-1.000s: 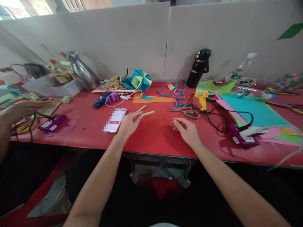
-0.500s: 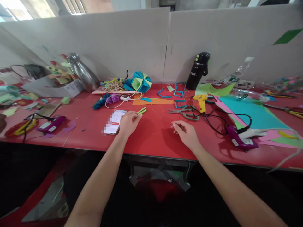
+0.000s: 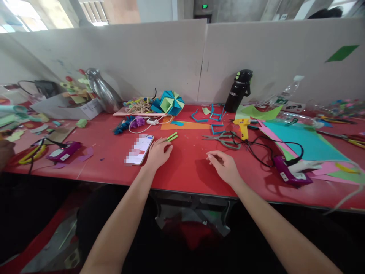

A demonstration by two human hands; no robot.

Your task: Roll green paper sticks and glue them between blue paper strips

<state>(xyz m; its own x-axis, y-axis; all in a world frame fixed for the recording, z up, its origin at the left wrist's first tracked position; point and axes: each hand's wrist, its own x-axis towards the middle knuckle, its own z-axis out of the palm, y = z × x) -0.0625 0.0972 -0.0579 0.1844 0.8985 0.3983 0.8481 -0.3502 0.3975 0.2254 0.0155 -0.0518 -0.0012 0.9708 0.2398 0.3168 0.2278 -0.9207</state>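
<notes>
Two short light green paper strips (image 3: pixel 172 136) lie on the red table at the fingertips of my left hand (image 3: pixel 159 153). The thumb of that hand is apart from its fingers, which touch or nearly touch the strips. Just left of it lies a phone (image 3: pixel 139 150) with a lit screen, partly blurred. My right hand (image 3: pixel 224 163) hovers or rests over the table, loosely curled, with nothing visible in it. Beyond it are grey-handled scissors (image 3: pixel 230 144) and a yellow glue gun (image 3: pixel 243 128).
Folded blue paper strips (image 3: pixel 216 118) and an orange sheet (image 3: pixel 194 125) lie ahead. A blue-green paper ball (image 3: pixel 172 102), a steel flask (image 3: pixel 102 91) and a black bottle (image 3: pixel 238 90) stand by the partition. Purple power strips (image 3: pixel 292 173) and cables flank both sides. Another person's hand (image 3: pixel 5 152) shows at far left.
The thumb of my left hand has come away from the green strips, which it pinched before. My right hand has barely moved. The camera has tilted up slightly.
</notes>
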